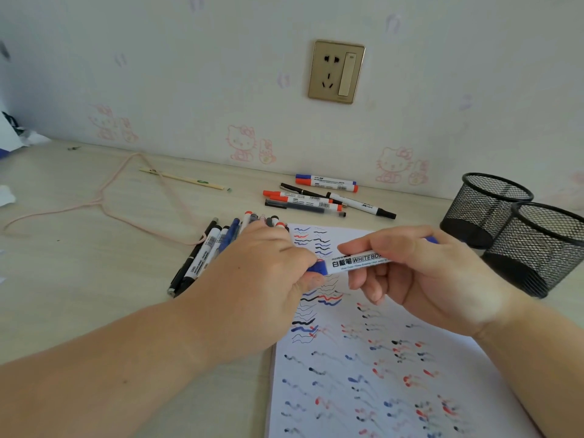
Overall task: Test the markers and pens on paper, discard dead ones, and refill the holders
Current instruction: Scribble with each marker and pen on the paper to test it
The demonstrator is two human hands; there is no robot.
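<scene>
Marker (357,260), a blue whiteboard type, is held level above the far end of the paper (379,374), long axis running left to right with its blue cap (317,267) at the left end. Right hand (420,273) grips the barrel with curled fingers; left hand (268,273) pinches the cap, so any pull would run along that axis. Loose pens (202,248) lie beyond the left hand; two mesh holders (518,229) stand at the surface's right edge.
</scene>
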